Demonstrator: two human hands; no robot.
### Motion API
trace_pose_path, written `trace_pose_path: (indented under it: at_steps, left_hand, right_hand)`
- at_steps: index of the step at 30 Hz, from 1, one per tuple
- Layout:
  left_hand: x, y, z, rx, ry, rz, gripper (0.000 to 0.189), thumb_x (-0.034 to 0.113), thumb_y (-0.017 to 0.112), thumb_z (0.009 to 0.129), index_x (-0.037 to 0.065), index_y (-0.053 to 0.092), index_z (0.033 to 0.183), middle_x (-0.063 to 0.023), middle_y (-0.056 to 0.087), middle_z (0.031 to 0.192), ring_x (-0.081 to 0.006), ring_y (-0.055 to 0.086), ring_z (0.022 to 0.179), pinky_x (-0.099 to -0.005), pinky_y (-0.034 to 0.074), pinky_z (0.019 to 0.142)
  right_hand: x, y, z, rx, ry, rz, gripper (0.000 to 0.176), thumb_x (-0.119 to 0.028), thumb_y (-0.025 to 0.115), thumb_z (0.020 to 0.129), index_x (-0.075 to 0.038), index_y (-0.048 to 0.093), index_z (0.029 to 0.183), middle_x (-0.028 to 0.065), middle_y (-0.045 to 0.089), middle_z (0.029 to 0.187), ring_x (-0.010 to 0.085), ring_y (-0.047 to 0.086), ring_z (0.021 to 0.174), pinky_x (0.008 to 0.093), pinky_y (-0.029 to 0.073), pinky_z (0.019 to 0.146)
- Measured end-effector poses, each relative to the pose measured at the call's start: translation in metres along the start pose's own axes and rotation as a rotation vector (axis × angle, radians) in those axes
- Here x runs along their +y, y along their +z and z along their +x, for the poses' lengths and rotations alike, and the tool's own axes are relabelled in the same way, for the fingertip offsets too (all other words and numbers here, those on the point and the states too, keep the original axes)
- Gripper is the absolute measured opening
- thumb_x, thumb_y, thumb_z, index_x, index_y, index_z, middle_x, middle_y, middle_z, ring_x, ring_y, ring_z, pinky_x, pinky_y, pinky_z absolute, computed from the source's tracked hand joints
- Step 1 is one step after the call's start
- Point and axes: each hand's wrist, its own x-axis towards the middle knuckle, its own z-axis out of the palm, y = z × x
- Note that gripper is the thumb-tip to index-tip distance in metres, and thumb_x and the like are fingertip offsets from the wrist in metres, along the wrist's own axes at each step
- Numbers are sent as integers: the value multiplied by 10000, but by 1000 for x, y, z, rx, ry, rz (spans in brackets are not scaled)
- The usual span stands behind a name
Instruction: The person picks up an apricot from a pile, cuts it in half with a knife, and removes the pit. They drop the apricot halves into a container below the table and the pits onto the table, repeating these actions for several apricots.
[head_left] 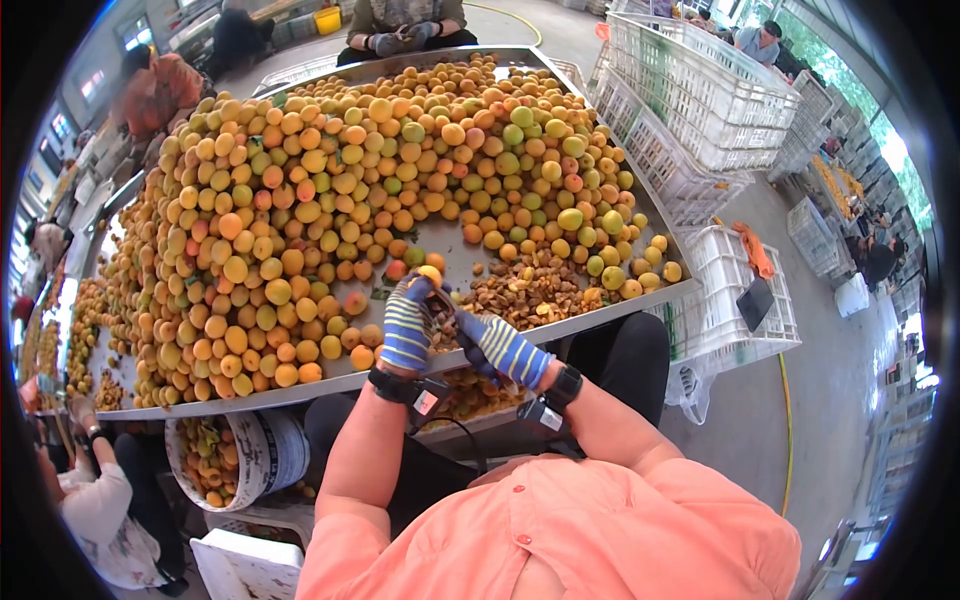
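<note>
At the tray's near edge, my left hand (408,325), in a striped glove with dark fingertips, is closed on an orange-yellow apricot (430,273). Close beside it on the right, my right hand (500,345) wears a matching glove. Its fingers are curled shut, and what they hold, if anything, is hidden. Just beyond both hands lies a heap of brown pits (530,292) on the bare metal. A large mound of apricots (290,200), yellow to reddish with some green ones, covers much of the metal tray (450,240).
A white bucket (275,450) of apricots stands below the tray's near left edge. White crates (700,100) are stacked along the right, and another crate (745,275) carries an orange cloth (753,250). Other people sit around the tray, one with gloved hands (405,38) opposite.
</note>
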Motion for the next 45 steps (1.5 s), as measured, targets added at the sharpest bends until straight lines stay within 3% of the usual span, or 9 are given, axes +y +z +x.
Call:
trace_pose_path:
  at_steps: [6,12,17,25,28,35,39,42,45]
  left_hand:
    - [11,-2,2,213,222,299,239,76,573,840,43,554,1075,-46,625,813,-102,552,600,-215,454,499]
    - [0,24,-9,86,532,795,176,33,562,851,18,543,1025,-100,616,832,-140,570,748,-278,474,691]
    - [-2,26,-14,34,638,869,174,14,513,872,5,531,1044,-60,605,829,-79,538,718,-231,456,651]
    - [-4,18,-3,156,238,329,318,286,494,926,23,583,772,-24,585,710,-75,528,608,-204,424,538]
    - [-2,2,1,138,-196,-77,282,272,540,907,3,605,858,-43,612,741,-123,593,671,-228,483,607]
    - [0,6,-12,-138,-222,-322,209,190,530,897,41,533,1043,-83,589,861,-164,607,726,-246,506,608]
    - [-2,-2,-3,4,-311,-447,307,339,533,918,41,545,988,-88,601,840,-156,604,698,-237,505,595]
    - [-6,0,-4,80,-310,-492,406,431,520,913,39,558,1011,-98,626,917,-199,626,799,-298,539,697]
    - [6,19,-25,-56,-323,-514,384,391,513,925,35,559,1061,-93,623,1004,-236,609,922,-353,526,822]
  right_hand:
    - [12,-32,-5,112,-93,-112,383,-424,523,901,-95,514,704,-39,403,493,71,366,386,246,288,356]
    - [-3,-34,38,434,-699,-596,478,-442,645,821,13,576,949,134,617,721,275,604,644,353,466,583]
    - [-19,-15,45,408,-676,-734,484,-431,653,807,29,582,938,173,618,726,296,610,654,369,479,601]
    - [4,-14,64,394,-581,-283,322,-344,636,843,-24,619,875,-12,543,595,82,500,509,243,407,452]
    - [4,-5,57,338,-488,-153,274,-336,615,855,-63,611,874,-42,523,592,40,453,453,192,350,385]
    - [8,-42,69,2,-291,605,219,-286,591,861,-73,546,890,-32,486,594,70,444,418,256,395,370]
    - [1,-22,55,473,-557,-253,300,-285,638,831,-13,564,936,34,589,650,172,567,502,291,471,479]
    - [24,-29,64,514,-856,-763,399,-316,693,788,-2,558,995,124,645,731,288,636,633,346,500,564]
    - [8,-6,32,464,-816,-842,462,-362,714,762,-46,557,1060,171,650,799,348,642,733,393,512,628]
